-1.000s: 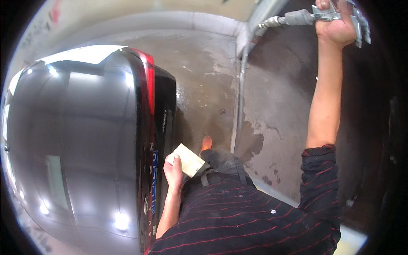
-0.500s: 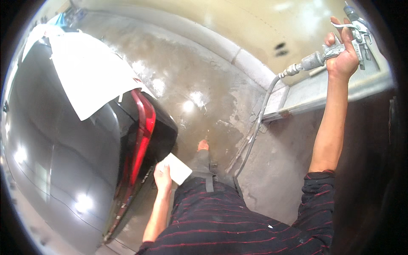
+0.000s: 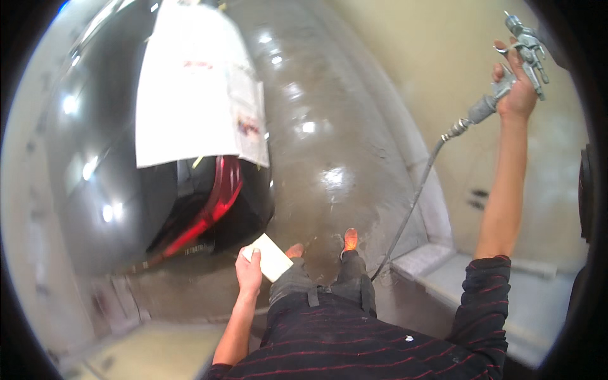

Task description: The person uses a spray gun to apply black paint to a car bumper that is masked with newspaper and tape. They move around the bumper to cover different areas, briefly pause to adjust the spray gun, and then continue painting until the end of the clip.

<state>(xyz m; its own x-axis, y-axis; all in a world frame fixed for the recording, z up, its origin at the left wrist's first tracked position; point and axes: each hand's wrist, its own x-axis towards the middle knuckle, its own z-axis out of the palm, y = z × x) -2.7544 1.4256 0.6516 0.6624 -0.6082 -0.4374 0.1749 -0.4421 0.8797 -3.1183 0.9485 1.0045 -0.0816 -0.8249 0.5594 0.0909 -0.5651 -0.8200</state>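
My left hand (image 3: 248, 273) grips a flat pale rectangular piece (image 3: 273, 261), thumb on top, beside the rear of a dark car; whether it is card or folded cloth I cannot tell. Raised at the far right, my right hand (image 3: 518, 100) is wrapped round the grip of a metal spray gun (image 3: 527, 45), with fingers at its trigger lever. A grey air hose (image 3: 415, 196) hangs from the gun's handle down toward my legs. The glossy dark car (image 3: 95, 190) stands to my left, its red tail light (image 3: 221, 201) nearest my left hand.
White paper sheeting (image 3: 183, 95) covers part of the car above the tail light. Wet-looking grey floor (image 3: 316, 158) runs between the car and a pale wall (image 3: 405, 57). A low ledge (image 3: 421, 259) lies at the wall's foot, right of my feet.
My view has turned right, so the car's rear and the sheeting show further right and both my feet appear. Both hands keep their holds, the spray gun still raised.
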